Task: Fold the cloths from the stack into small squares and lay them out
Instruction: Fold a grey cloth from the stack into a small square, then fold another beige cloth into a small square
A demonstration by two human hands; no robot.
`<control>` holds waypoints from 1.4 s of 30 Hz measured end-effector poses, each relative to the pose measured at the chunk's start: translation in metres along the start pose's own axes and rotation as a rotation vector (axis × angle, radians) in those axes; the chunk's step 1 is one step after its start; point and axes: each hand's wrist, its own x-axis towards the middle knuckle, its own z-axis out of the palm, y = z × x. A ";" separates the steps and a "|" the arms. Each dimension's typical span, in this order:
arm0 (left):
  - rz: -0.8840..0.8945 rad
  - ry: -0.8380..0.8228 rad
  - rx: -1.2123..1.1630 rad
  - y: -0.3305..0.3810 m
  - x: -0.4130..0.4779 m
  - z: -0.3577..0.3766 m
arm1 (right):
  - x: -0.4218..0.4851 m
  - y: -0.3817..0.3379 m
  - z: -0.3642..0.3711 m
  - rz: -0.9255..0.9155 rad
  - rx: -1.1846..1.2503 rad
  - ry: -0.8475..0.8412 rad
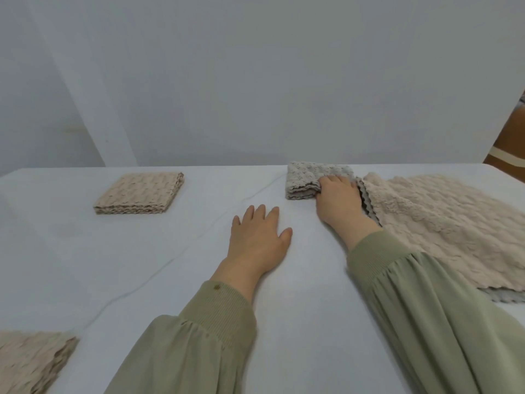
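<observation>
A folded grey cloth lies near the table's far edge, right of centre. My right hand grips its right side, fingers curled into the folds. My left hand rests flat on the white table, fingers straight, holding nothing. To the right lies the stack of unfolded cloths, beige on top with grey edges showing beneath. A folded beige square sits at the far left. Another folded beige square sits at the near left corner, partly cut off.
A pale wall rises behind the table's far edge. A brown object with a cream stripe stands past the far right corner. A crease runs diagonally across the tablecloth.
</observation>
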 end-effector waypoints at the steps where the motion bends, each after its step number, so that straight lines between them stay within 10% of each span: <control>1: 0.002 0.001 0.004 0.000 0.000 0.000 | 0.001 0.001 -0.001 -0.006 0.016 -0.008; 10: -0.001 0.007 -0.011 -0.002 0.001 0.001 | -0.007 -0.007 -0.014 -0.078 0.225 0.166; 15: 0.007 0.011 0.007 -0.002 0.002 0.002 | -0.010 -0.007 0.003 -0.108 0.027 -0.259; 23: 0.027 0.096 -0.030 0.009 -0.021 -0.010 | -0.058 -0.007 -0.014 -0.151 0.029 -0.034; 42: 0.131 0.053 -0.153 0.048 -0.100 -0.014 | -0.126 0.072 -0.063 0.379 -0.005 0.126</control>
